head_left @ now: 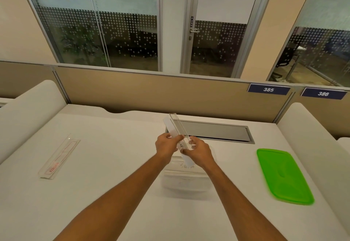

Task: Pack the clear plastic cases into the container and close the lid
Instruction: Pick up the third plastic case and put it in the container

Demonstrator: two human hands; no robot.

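Observation:
A long clear plastic case (178, 127) with a white paper insert is held up at an angle over the middle of the desk. My left hand (166, 146) grips its lower part from the left and my right hand (198, 150) grips it from the right. Directly below the hands sits a clear plastic container (186, 181) with handwriting on its wall, partly hidden by my forearms. A second clear case (58, 157) with red print lies flat at the left of the desk. The green lid (284, 176) lies flat on the desk to the right.
A grey cable hatch (216, 131) is set into the white desk (106, 165) behind the hands. Beige partition panels (151, 93) close the back, with white rounded dividers at the left (28, 112) and right (310, 138).

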